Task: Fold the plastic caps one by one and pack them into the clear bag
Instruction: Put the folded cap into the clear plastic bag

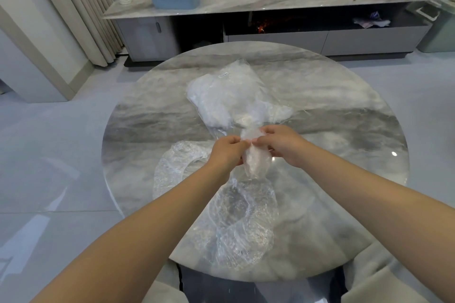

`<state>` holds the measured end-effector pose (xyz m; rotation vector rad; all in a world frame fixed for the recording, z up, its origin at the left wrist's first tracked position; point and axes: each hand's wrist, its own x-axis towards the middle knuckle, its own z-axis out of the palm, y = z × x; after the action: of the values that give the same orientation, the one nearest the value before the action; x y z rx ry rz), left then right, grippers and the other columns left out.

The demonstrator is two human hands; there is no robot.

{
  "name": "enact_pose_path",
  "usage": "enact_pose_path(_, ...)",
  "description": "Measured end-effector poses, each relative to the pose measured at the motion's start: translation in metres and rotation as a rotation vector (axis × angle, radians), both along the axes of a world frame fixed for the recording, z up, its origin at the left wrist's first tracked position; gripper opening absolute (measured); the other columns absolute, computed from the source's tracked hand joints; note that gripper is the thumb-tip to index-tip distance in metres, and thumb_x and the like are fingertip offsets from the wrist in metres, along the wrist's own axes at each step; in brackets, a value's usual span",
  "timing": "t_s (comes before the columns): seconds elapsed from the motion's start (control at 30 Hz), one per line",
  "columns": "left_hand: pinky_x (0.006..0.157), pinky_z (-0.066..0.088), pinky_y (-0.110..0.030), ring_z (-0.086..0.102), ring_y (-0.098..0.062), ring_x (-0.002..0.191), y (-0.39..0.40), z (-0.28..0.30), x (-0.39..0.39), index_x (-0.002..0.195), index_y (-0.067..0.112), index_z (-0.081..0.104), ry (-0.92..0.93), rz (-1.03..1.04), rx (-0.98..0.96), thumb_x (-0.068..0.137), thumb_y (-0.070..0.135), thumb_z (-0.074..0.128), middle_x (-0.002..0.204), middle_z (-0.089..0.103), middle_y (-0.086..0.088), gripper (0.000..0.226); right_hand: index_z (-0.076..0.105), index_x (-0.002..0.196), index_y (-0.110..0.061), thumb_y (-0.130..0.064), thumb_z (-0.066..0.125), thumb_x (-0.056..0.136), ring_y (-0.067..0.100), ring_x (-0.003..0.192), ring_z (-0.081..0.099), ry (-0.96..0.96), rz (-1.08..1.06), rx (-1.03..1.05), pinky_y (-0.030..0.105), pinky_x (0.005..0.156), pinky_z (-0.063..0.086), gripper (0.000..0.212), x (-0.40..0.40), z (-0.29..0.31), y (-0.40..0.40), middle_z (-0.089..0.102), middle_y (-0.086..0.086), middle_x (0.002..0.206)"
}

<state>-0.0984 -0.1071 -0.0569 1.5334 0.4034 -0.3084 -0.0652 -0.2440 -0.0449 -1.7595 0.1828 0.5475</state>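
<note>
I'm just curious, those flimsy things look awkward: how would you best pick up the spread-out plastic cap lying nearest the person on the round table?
Probably by its crinkled, gathered rim. The near cap lies open and flat on the round table, so its thin middle offers nothing to pinch, while the ruffled edge bunches up. Come from above at the near edge, which lies toward the person.

Both bare forearms reach forward, the left hand [227,152] and right hand [283,144] close together, fingers curled and pinching.

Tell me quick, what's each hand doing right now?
Left hand: pinching the cap, held above the table.
Right hand: pinching the same cap from the other side.
</note>
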Motion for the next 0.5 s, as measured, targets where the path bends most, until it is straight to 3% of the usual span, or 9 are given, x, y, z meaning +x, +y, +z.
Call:
enact_pose_path(0.1,0.073,0.056,-0.032,0.066,-0.022,0.081,-0.003,-0.001,0.006,0.096,0.011,0.060,-0.050,0.027,0.160,0.093,0.018,0.057,0.090,0.067,-0.006,0.009,0.051,0.106,-0.013,-0.007,0.068,0.083,0.022,0.084,0.062,-0.135,-0.050,-0.163,0.024,0.053,0.045,0.029,0.009,-0.006,0.004,0.059,0.009,0.102)
enact_pose_path(0.23,0.073,0.045,-0.029,0.055,-0.015,0.090,0.002,-0.005,0.014,0.101,0.018,0.056,-0.353,0.016,0.728,0.092,0.024,0.052,0.096,0.055,0.004,0.011,0.036,0.101,-0.016,-0.007,0.061,0.087,0.019,0.054,0.052,-0.306,-0.106,-0.304,0.026,0.048,0.040,0.030,0.025,-0.004,0.001,0.050,0.004,0.073)
enact_pose_path(0.3,0.085,0.040,-0.029,0.047,-0.018,0.103,0.007,-0.011,0.019,0.104,0.018,0.063,-0.465,0.011,0.985,0.091,0.024,0.052,0.109,0.052,-0.001,0.018,0.033,0.098,-0.018,-0.006,0.058,0.087,0.021,0.049,0.051,-0.317,-0.099,-0.362,0.028,0.049,0.041,0.029,0.032,-0.003,-0.002,0.048,0.005,0.068)
enact_pose_path(0.4,0.104,0.020,-0.034,0.029,-0.023,0.130,0.009,-0.016,0.023,0.117,0.023,0.064,-0.403,-0.139,1.171,0.091,0.027,0.049,0.140,0.035,-0.005,0.030,0.045,0.080,-0.018,-0.003,0.057,0.086,0.022,0.048,0.050,-0.284,-0.065,-0.407,0.026,0.046,0.041,0.020,0.040,-0.006,-0.003,0.054,0.011,0.073)
enact_pose_path(0.5,0.111,0.011,-0.041,0.010,-0.023,0.143,0.012,-0.022,0.021,0.139,0.021,0.044,-0.316,-0.301,1.255,0.091,0.029,0.045,0.158,0.008,-0.006,0.048,0.057,0.070,-0.020,-0.002,0.056,0.087,0.018,0.055,0.052,-0.219,0.032,-0.402,0.029,0.054,0.048,0.025,0.045,-0.012,0.002,0.057,0.004,0.076)
